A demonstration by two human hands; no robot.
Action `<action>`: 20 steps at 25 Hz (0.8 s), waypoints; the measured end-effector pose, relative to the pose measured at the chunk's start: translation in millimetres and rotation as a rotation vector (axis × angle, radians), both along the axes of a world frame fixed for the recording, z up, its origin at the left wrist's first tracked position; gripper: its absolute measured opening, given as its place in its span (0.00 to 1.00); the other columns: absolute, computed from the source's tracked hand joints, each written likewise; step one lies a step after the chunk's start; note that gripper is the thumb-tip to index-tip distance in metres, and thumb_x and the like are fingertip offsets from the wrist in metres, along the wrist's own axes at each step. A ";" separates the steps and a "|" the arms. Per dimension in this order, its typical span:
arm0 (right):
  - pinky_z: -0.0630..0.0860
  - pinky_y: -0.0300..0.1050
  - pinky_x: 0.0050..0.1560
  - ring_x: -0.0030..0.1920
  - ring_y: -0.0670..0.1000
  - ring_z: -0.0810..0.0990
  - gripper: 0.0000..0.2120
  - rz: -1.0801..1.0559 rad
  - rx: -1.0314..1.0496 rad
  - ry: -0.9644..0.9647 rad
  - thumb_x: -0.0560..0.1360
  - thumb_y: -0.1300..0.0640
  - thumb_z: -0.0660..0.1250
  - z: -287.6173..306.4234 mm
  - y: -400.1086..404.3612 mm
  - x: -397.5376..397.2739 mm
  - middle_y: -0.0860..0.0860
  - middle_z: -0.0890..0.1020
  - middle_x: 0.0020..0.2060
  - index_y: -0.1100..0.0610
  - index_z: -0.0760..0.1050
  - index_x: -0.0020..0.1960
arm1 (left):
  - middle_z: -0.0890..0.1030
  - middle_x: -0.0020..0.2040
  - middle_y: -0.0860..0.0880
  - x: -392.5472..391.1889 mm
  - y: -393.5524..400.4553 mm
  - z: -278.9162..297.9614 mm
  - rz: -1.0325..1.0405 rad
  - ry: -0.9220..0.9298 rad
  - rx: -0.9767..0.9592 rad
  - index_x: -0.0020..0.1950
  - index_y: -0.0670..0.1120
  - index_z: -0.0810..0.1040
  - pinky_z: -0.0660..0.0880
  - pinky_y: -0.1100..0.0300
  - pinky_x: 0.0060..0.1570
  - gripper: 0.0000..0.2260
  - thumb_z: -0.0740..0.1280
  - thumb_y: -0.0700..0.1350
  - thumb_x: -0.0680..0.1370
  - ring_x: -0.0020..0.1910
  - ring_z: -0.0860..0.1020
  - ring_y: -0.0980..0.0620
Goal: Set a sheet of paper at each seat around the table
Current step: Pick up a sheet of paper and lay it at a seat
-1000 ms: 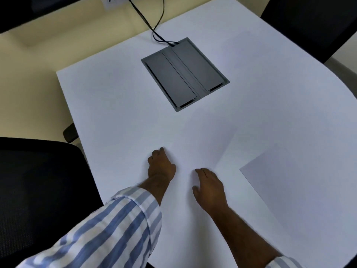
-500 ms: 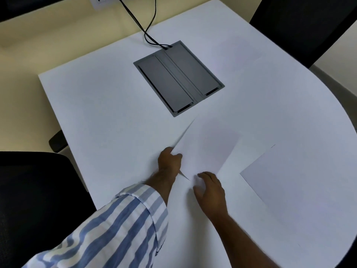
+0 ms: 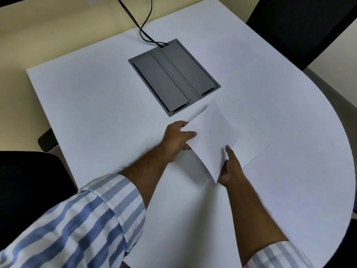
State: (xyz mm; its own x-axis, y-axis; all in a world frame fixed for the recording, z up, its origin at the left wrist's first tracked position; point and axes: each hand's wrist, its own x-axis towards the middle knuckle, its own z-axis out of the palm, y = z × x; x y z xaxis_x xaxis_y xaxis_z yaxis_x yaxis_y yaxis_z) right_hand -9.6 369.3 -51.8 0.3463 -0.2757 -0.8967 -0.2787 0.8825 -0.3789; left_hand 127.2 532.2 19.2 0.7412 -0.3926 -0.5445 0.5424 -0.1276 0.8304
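The left hand (image 3: 176, 139) pinched a sheet of paper (image 3: 209, 140) by its left edge, thumb on top, lifting it tilted just in front of the grey cable box (image 3: 173, 76) set in the white surface (image 3: 92, 105). The right hand (image 3: 230, 167) gripped the sheet's near corner. Another sheet (image 3: 289, 190) lay flat to the right of the box, nearer the person.
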 end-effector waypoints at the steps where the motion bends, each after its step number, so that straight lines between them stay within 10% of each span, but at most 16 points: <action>1: 0.82 0.59 0.59 0.57 0.60 0.87 0.25 0.014 0.082 -0.045 0.72 0.45 0.79 4.4 -5.9 2.6 0.57 0.88 0.57 0.58 0.82 0.63 | 0.86 0.54 0.43 1.9 3.7 2.1 -0.018 0.027 -0.016 0.57 0.42 0.82 0.86 0.45 0.43 0.11 0.74 0.35 0.75 0.46 0.87 0.45; 11: 0.79 0.51 0.66 0.63 0.55 0.84 0.22 -0.038 -0.538 -0.154 0.78 0.61 0.74 28.4 7.4 45.1 0.55 0.84 0.64 0.60 0.77 0.71 | 0.86 0.49 0.41 7.8 62.5 -14.7 0.333 0.204 -0.094 0.55 0.44 0.81 0.84 0.51 0.39 0.05 0.65 0.42 0.84 0.40 0.87 0.45; 20: 0.85 0.48 0.50 0.51 0.49 0.87 0.07 0.259 -0.425 -0.182 0.75 0.52 0.77 29.4 165.4 74.2 0.47 0.88 0.52 0.50 0.84 0.53 | 0.85 0.58 0.43 30.2 216.8 -32.3 0.774 0.147 -0.027 0.59 0.48 0.83 0.84 0.52 0.45 0.08 0.65 0.42 0.83 0.49 0.84 0.45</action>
